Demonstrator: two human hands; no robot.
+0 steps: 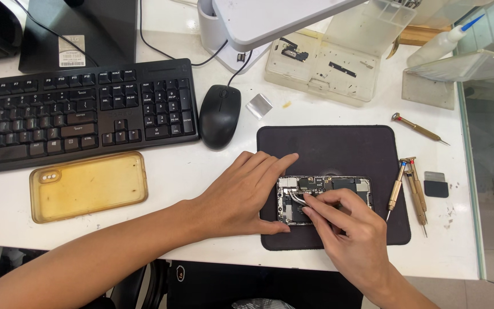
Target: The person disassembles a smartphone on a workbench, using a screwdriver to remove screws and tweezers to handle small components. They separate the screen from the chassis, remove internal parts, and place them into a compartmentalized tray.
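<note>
A: Position of the phone [338, 189]?

B: Opened, lying flat on the black mat [327, 149], toward the mat's lower edge, long side left to right. Boards and connectors exposed.

A: Left hand [241, 194]?

B: Braces the phone's left end. Fingers pressed together, stretched along the top edge; thumb along the bottom corner. The phone sits clamped between them.

A: Right hand [344, 229]?

B: Over the phone's lower middle. Thumb and forefinger pinch metal tweezers [297, 198], whose tips curve left onto the internals near the left end. Cannot tell what the tips grip, if anything.

A: Surroundings?

B: Two screwdrivers [410, 189] on the mat's right edge, side by side, tips toward the person. A third screwdriver [418, 129] on the white table [201, 166], upper right of the mat. Small dark pad [435, 186] just beyond the pair. Yellowed phone case [87, 186] left of the hand, below the keyboard [75, 114]. Mouse [219, 114] between keyboard and mat. Clear parts tray [321, 68] behind the mat, small parts inside.
</note>
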